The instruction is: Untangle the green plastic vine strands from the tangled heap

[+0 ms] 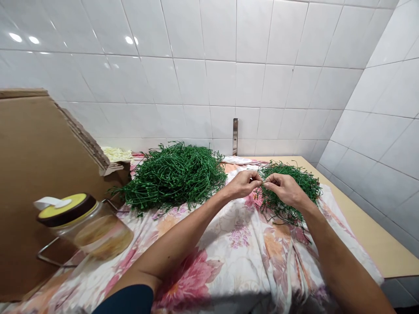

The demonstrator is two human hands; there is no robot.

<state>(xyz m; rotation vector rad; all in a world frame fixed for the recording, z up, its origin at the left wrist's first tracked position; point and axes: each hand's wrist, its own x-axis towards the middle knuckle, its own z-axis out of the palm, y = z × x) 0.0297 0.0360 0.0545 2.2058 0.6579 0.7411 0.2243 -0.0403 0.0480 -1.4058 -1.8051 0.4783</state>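
My left hand [246, 184] and my right hand [284, 188] meet fingertip to fingertip over the floral cloth. Each is closed in a pinch, thumb against fingers. Whatever lies between the fingertips is too small to make out. Just behind and beneath my right hand spreads the smaller heap of thin green artificial stems [303, 179]. To the left of my left hand sits a larger heap of the same green stems [176, 176], tangled, with small bud-like tips.
A floral cloth [235, 266] covers much of the wooden tabletop [369, 235]. At left stand a clear jar with a yellow lid [98, 235] and a large cardboard box [42, 165]. Pale yellow pieces [117, 154] lie behind. A metal bracket [235, 136] stands against the tiled wall.
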